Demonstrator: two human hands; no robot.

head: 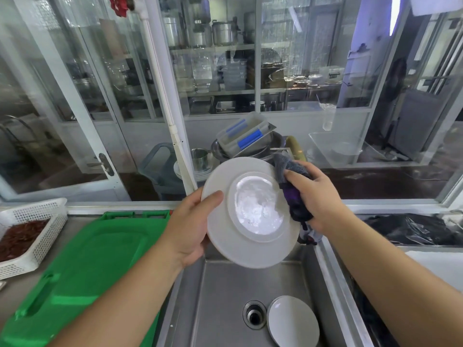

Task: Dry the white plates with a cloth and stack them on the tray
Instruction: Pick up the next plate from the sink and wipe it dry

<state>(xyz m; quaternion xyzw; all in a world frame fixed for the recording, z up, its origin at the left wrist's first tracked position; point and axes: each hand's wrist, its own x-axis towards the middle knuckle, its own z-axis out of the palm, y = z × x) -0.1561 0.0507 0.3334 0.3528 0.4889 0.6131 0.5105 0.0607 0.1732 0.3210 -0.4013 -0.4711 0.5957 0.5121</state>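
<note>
- A small white plate (pixel 293 321) lies nearest, in the bottom of the stainless-steel sink (pixel 220 291), just right of the round drain (pixel 254 314); it looks smooth and glossy.
- The green tray (pixel 82 266) sits on the counter (pixel 15 291) left of the sink, a moulded plastic piece with slot handles and a shiny surface.
- The left hand (pixel 190 229) grips a large white plate (pixel 250 211) by its left rim: the thumb curls over the near face and the other fingers are hidden behind it.
- That plate is held tilted above the sink, its underside toward the camera, showing a raised round foot ring and a bright wet sheen in the middle.
- The right hand (pixel 315 199) has its fingers curled tight round a bunched cloth (pixel 293 194), grey and terry-like on top, dark purple lower down, pressed against the plate's right side.
- A white perforated plastic basket (pixel 35 234) holding dried red chillies (pixel 20 236) stands on the counter at the far left.
- Black plastic sheeting (pixel 411 229), crinkled and shiny, lies to the right.
- Beyond the window ledge, a pile of metal bowls (pixel 250 149) carries a clear container with blue clips (pixel 243 136), tipped at an angle.
- Farther back, glass panels front shelves of steel pots (pixel 223 33).
</note>
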